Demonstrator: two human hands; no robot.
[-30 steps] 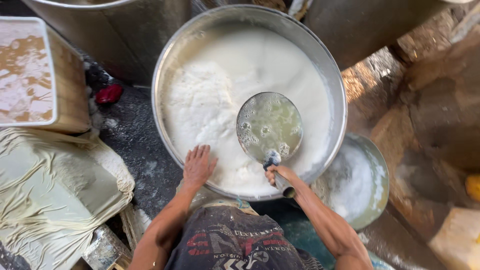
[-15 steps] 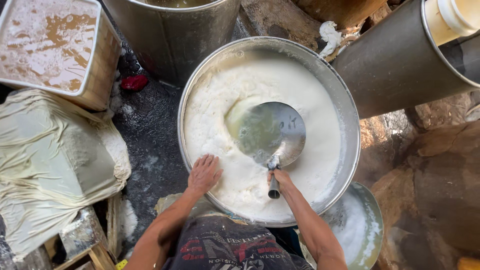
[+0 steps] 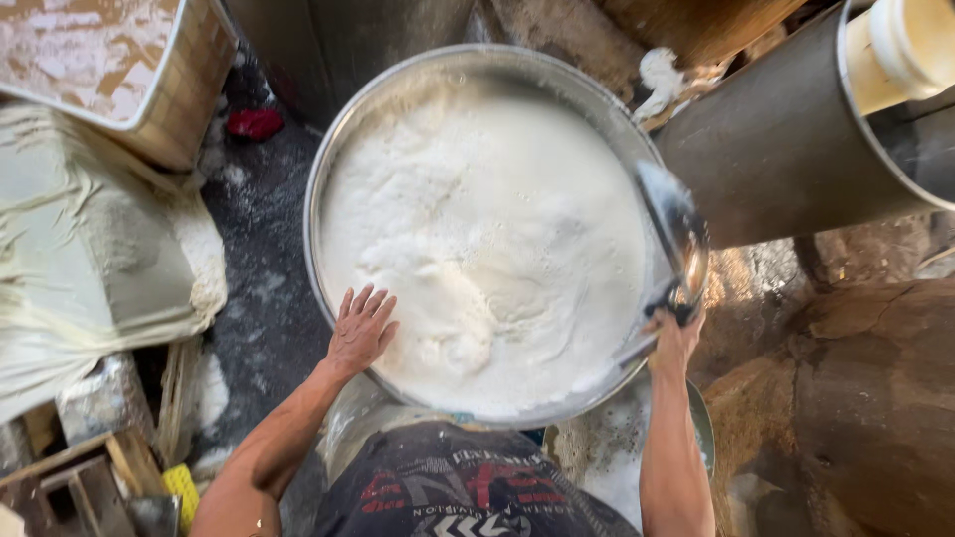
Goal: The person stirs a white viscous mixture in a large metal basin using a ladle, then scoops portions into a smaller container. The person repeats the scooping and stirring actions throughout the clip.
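Field notes, looking straight down. The big round steel vat [image 3: 328, 159] fills the middle of the scene, nearly brimful of foamy white curdled liquid [image 3: 487, 239].

Our left hand [image 3: 360, 330] lies flat on the vat's near-left rim, fingers spread wide, holding nothing, just bracing. Our right hand [image 3: 674, 338] is closed round the dark handle of the shallow round metal ladle [image 3: 676, 234], which is tipped on edge over the vat's right rim, its bowl facing in toward the liquid. The ladle's bowl sits at the rim, clear of the surface as far as we can see.

Around us: a cream cloth-draped block [image 3: 90, 249] to the left, a square wooden-sided tray of brownish-white curd [image 3: 99, 60] at far left, a small red object [image 3: 254, 123] on the wet dark floor [image 3: 259, 298] beyond it. A large dark metal cylinder [image 3: 776, 149] leans in at far right, with rough brown rock [image 3: 856, 398] near right. A second, smaller basin [image 3: 701, 423] peeps out under our right forearm.

To work this well, we judge: keep the left palm planted so the vat stays steady, hold the ladle level once loaded, skim shallow so the curd is not broken, and keep drips falling inside the rim.
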